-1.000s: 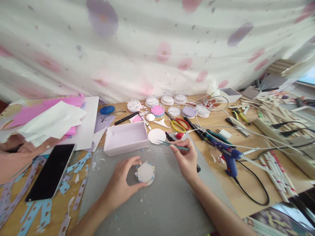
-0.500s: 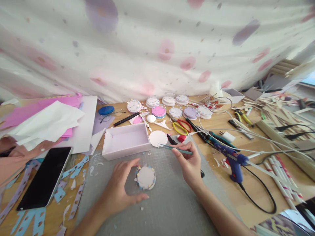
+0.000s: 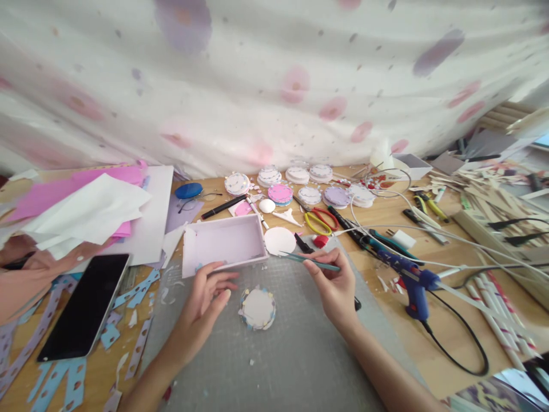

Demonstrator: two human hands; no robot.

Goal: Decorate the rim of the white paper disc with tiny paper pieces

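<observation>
A small round white paper piece [image 3: 258,309] with pastel bits around its rim lies flat on the grey cutting mat [image 3: 274,372]. My left hand [image 3: 206,303] hovers just left of it, holding nothing, fingers apart and slightly bent. Between the thumb and fingers of my right hand [image 3: 337,286] is a pair of teal tweezers [image 3: 311,261], tips pointing left. Those tips reach the lower edge of a white paper disc [image 3: 279,241]; whether they touch it I cannot tell. Beside the disc stands an open pale lilac box [image 3: 225,240].
Several decorated discs [image 3: 309,195] sit in rows at the back. Scissors [image 3: 321,220] lie before them. A blue glue gun [image 3: 412,280] with trailing cables is on the right. At left are a phone [image 3: 83,309], paper strips [image 3: 137,289] and pink and white sheets [image 3: 86,212].
My left hand has moved away from the decorated round piece, up and left towards the box, its fingers drawing in. My right hand keeps the tweezers by the white disc. The view has shifted slightly.
</observation>
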